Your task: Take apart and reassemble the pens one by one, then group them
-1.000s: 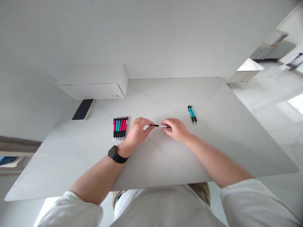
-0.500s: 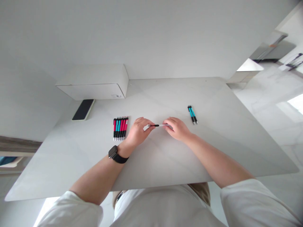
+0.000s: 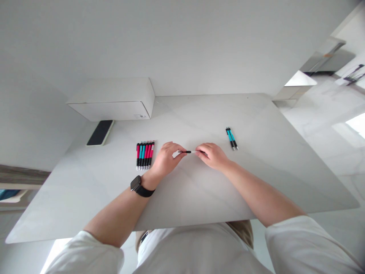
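Between my two hands a slim pen [image 3: 188, 152], black at the left and whitish toward the right, lies level above the table. My left hand [image 3: 168, 156] pinches its black left end, where a thin black tip pokes out behind the fingertips. On the other end my right hand [image 3: 212, 154] is closed, and a dark bit shows between its fingers. To the left of my left hand, several red and blue pens [image 3: 145, 155] with black grips lie in a neat row. Two blue pens [image 3: 232, 138] lie side by side beyond my right hand.
A white box [image 3: 114, 108] stands against the wall at the back left of the white table [image 3: 188, 198]. In front of it lies a phone [image 3: 100, 132], dark screen up. A black watch [image 3: 137, 183] is on my left wrist.
My right hand has shifted very slightly toward my left one, and a dark end now shows between its fingers. My left hand and the laid-out pens stay put.
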